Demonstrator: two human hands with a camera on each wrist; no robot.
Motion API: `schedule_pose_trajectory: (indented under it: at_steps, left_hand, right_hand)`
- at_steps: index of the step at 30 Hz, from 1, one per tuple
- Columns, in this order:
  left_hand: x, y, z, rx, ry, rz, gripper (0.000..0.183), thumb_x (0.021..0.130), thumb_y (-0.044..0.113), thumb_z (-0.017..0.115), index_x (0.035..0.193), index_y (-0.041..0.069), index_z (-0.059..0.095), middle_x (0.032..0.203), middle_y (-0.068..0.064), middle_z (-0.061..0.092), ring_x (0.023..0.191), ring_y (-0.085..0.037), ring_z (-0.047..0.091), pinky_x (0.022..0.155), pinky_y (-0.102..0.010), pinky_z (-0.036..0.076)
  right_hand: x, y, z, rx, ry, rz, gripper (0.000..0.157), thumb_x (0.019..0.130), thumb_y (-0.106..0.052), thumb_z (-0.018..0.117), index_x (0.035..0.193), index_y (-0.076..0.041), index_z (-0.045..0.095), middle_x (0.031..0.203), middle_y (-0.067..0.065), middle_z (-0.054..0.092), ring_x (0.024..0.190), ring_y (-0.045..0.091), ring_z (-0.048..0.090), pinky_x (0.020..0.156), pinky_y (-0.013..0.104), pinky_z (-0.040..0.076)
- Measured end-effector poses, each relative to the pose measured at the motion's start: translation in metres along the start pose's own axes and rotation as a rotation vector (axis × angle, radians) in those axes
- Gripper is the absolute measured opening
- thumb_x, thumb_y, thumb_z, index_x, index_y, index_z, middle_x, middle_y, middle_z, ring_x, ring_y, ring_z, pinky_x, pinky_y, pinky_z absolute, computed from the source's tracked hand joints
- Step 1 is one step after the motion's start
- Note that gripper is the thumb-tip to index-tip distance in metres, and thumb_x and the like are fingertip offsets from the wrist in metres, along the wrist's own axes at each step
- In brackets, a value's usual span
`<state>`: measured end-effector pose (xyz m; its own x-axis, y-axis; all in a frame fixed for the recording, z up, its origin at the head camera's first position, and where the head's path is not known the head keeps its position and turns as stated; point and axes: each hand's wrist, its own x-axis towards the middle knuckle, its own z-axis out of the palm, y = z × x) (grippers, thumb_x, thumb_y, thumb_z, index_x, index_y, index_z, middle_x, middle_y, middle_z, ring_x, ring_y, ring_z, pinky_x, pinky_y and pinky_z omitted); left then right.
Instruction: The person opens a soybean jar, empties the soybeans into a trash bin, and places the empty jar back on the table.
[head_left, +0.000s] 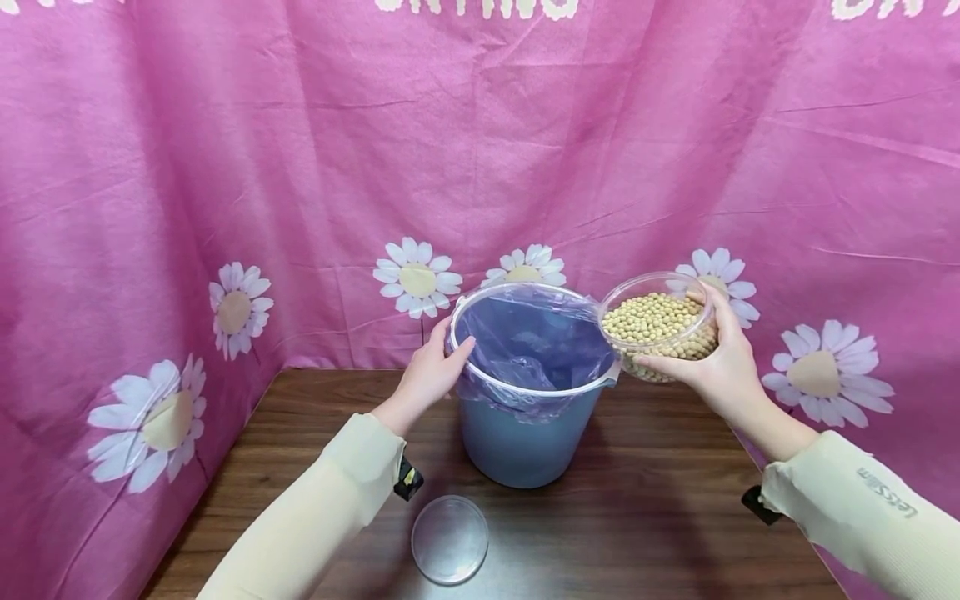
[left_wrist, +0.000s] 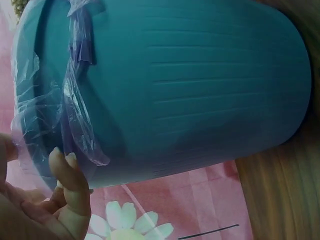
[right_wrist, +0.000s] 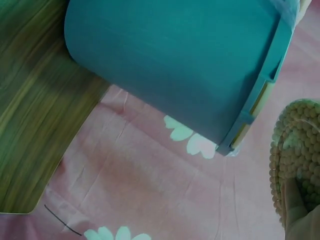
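A blue-grey trash can point(head_left: 525, 446) with a white rim stands on the table, lined with a thin purple plastic bag point(head_left: 517, 367) folded over its edge. My left hand point(head_left: 433, 373) grips the rim on the left side, thumb over the top. In the left wrist view the bag's loose edge point(left_wrist: 75, 100) hangs down the can's outside by the fingers. My right hand point(head_left: 723, 358) holds a clear round plastic container point(head_left: 663, 329) of soybeans point(head_left: 652, 317) beside the can's right rim. The container tilts slightly toward the can, and the beans are inside it.
A clear round lid point(head_left: 450, 540) lies on the brown wooden table point(head_left: 615, 533) in front of the can. Pink cloth point(head_left: 480, 150) with white daisies hangs behind and along both sides of the table.
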<state>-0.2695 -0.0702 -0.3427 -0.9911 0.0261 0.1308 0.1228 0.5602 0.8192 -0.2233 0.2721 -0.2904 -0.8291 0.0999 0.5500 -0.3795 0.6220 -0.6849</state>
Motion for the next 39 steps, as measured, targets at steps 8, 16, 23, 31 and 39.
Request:
schedule_pose_trajectory:
  at_steps: [8, 16, 23, 31, 39]
  left_hand:
    - [0.005, -0.005, 0.007, 0.099, 0.025, 0.056, 0.062, 0.090, 0.037, 0.051, 0.144, 0.012, 0.033, 0.141, -0.012, 0.044, 0.126, -0.031, 0.044, 0.103, -0.044, 0.035]
    - [0.008, -0.009, 0.010, 0.075, -0.048, 0.064, 0.065, 0.093, 0.034, 0.048, 0.147, 0.007, 0.023, 0.136, -0.019, 0.047, 0.071, -0.028, 0.066, 0.076, -0.036, 0.051]
    - [0.009, -0.008, 0.008, 0.020, -0.085, 0.063, 0.068, 0.094, 0.034, 0.048, 0.148, 0.008, 0.017, 0.137, -0.021, 0.044, 0.042, -0.017, 0.055, 0.048, -0.029, 0.048]
    - [0.009, -0.009, 0.008, -0.007, -0.103, 0.050, 0.070, 0.094, 0.036, 0.048, 0.149, 0.010, 0.015, 0.139, -0.021, 0.042, 0.045, -0.019, 0.056, 0.045, -0.031, 0.050]
    - [0.009, -0.008, 0.008, -0.025, -0.100, 0.039, 0.069, 0.093, 0.034, 0.050, 0.150, 0.015, 0.016, 0.136, -0.021, 0.045, 0.060, -0.026, 0.062, 0.047, -0.032, 0.051]
  right_hand:
    - [0.013, 0.005, -0.003, -0.071, -0.037, -0.011, 0.107, 0.050, -0.024, 0.092, 0.140, -0.025, 0.035, 0.132, 0.004, 0.042, 0.121, 0.023, 0.037, 0.101, 0.049, 0.028]
    - [0.022, 0.012, -0.002, -0.172, -0.077, -0.062, 0.115, 0.046, -0.034, 0.093, 0.143, -0.020, 0.032, 0.138, 0.009, 0.038, 0.124, 0.032, 0.035, 0.099, 0.059, 0.028]
    - [0.027, 0.012, -0.002, -0.230, -0.103, -0.098, 0.117, 0.044, -0.035, 0.093, 0.141, -0.006, 0.033, 0.137, 0.019, 0.036, 0.124, 0.035, 0.033, 0.098, 0.060, 0.029]
    - [0.033, 0.008, -0.001, -0.270, -0.144, -0.098, 0.119, 0.044, -0.039, 0.092, 0.140, -0.003, 0.032, 0.134, 0.024, 0.036, 0.123, 0.036, 0.031, 0.096, 0.060, 0.030]
    - [0.037, 0.003, -0.004, -0.302, -0.204, -0.119, 0.112, 0.044, -0.042, 0.092, 0.135, -0.008, 0.035, 0.121, 0.021, 0.044, 0.118, 0.037, 0.031, 0.089, 0.059, 0.032]
